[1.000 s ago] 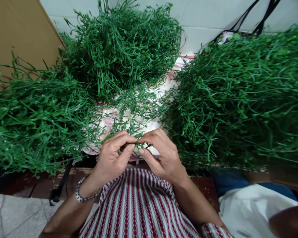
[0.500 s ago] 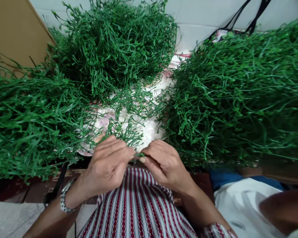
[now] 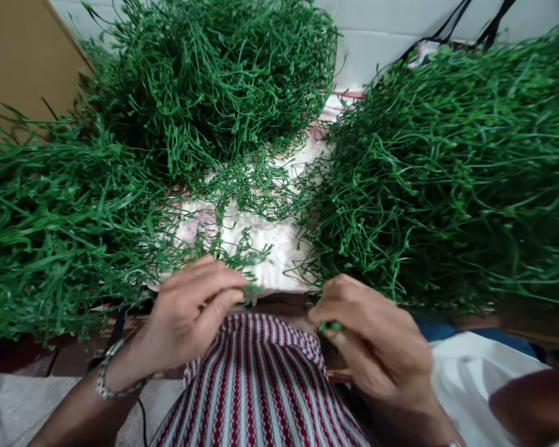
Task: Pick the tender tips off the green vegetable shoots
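Apart now, the hands have separated: the right hand [image 3: 377, 347] has drawn back, pinching a small green piece [image 3: 330, 325], while the left hand [image 3: 190, 313] pinches a stem tip [image 3: 249, 292] beside the pale cloth [image 3: 270, 248]. Picking seems underway; another stem from the green heaps [image 3: 447, 180] likely follows.

Green stem heaps left [image 3: 51, 236], rear [image 3: 214, 81] and right [image 3: 447, 174] close three sides; only the central white cloth [image 3: 270, 239] offers open passage; striped fabric [image 3: 256, 385] bounds the near edge.
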Demonstrator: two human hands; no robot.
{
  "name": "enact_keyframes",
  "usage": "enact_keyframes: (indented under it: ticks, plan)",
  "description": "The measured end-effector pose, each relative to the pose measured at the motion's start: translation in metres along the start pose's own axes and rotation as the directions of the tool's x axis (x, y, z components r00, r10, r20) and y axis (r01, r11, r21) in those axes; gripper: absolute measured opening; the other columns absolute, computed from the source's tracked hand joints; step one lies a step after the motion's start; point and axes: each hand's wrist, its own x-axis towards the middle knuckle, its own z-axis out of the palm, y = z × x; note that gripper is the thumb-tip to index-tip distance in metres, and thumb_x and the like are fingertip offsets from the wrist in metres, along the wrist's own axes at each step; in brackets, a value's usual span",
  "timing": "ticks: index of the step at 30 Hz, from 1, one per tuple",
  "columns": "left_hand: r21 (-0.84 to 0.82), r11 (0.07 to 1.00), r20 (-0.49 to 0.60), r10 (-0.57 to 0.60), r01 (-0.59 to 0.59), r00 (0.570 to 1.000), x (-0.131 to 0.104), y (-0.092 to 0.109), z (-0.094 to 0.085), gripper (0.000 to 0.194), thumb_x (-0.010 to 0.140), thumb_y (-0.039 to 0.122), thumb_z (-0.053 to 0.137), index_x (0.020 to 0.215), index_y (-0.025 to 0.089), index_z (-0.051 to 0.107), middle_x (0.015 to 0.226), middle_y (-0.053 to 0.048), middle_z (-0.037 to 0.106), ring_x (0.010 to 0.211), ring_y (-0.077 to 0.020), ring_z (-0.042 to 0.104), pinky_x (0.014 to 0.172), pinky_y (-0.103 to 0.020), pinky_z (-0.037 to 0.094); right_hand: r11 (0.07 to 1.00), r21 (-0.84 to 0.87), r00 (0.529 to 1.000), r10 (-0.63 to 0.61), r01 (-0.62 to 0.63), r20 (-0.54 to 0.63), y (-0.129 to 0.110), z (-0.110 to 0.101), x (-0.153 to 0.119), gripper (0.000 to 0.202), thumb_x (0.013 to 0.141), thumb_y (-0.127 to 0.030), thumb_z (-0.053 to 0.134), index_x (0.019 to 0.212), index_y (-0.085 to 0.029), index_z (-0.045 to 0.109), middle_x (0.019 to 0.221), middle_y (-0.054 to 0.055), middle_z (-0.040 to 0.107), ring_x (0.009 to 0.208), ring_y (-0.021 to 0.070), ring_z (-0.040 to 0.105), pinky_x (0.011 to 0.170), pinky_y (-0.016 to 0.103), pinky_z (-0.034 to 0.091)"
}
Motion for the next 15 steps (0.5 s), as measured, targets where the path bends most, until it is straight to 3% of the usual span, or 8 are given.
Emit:
enact_keyframes:
  ticks: [2, 4, 7, 10, 15]
  plan:
    - [-0.092, 0.983, -0.077, -0.164, 0.157, 0.983, 0.007, 0.001, 0.009, 0.014, 0.077, 0.012, 0.058, 0.085, 0.023, 0.062, 0.073, 0.002, 0.065, 0.064, -0.0112, 0.058, 0.057, -0.022, 0.044, 1.0, 0.008, 0.988, 0.015, -0.014, -0.154, 0.0, 0.009, 0.008, 0.019, 0.078, -0.003, 0.049, 0.091, -0.016, 0.056, 0.072, 0.003, 0.056, 0.065, 0.0128, 0.05, 0.057, 0.029, 0.04]
    - [-0.212, 0.943, -0.086, -0.28, 0.257, 0.956, 0.011, 0.001, 0.017, 0.008, 0.078, 0.015, 0.059, 0.083, 0.021, 0.061, 0.07, 0.003, 0.062, 0.061, -0.0095, 0.055, 0.055, -0.02, 0.043, 1.0, -0.003, 0.972, -0.004, 0.003, -0.236, 0.001, 0.021, 0.019, 0.019, 0.079, -0.004, 0.049, 0.093, -0.016, 0.056, 0.073, 0.003, 0.055, 0.065, 0.0123, 0.049, 0.056, 0.027, 0.04]
    - [-0.366, 0.885, -0.073, -0.337, 0.289, 0.939, 0.012, -0.002, 0.023, 0.003, 0.078, 0.018, 0.059, 0.081, 0.02, 0.06, 0.068, 0.003, 0.058, 0.06, -0.0081, 0.052, 0.054, -0.018, 0.041, 0.996, -0.079, 0.985, -0.053, 0.04, -0.163, 0.006, 0.04, 0.035, 0.027, 0.078, -0.015, 0.057, 0.105, -0.015, 0.054, 0.086, 0.005, 0.057, 0.076, 0.0144, 0.051, 0.061, 0.028, 0.043]
    - [-0.461, 0.848, -0.111, -0.347, 0.261, 0.931, 0.008, -0.006, 0.026, 0.002, 0.078, 0.019, 0.061, 0.08, 0.02, 0.06, 0.066, 0.003, 0.056, 0.058, -0.0076, 0.049, 0.052, -0.018, 0.039, 0.996, -0.083, 0.998, -0.018, 0.013, -0.063, 0.017, 0.06, 0.044, 0.035, 0.078, -0.025, 0.062, 0.11, -0.014, 0.051, 0.096, 0.007, 0.058, 0.087, 0.0167, 0.053, 0.068, 0.028, 0.046]
    - [-0.567, 0.776, -0.075, -0.385, 0.278, 0.92, 0.001, -0.014, 0.028, 0.006, 0.077, 0.025, 0.062, 0.077, 0.019, 0.062, 0.065, 0.001, 0.057, 0.056, -0.0099, 0.051, 0.049, -0.02, 0.041, 0.995, 0.057, 0.994, 0.082, -0.078, -0.074, 0.033, 0.08, 0.042, 0.029, 0.082, -0.029, 0.059, 0.107, -0.016, 0.05, 0.09, 0.003, 0.059, 0.076, 0.0111, 0.056, 0.065, 0.023, 0.046]
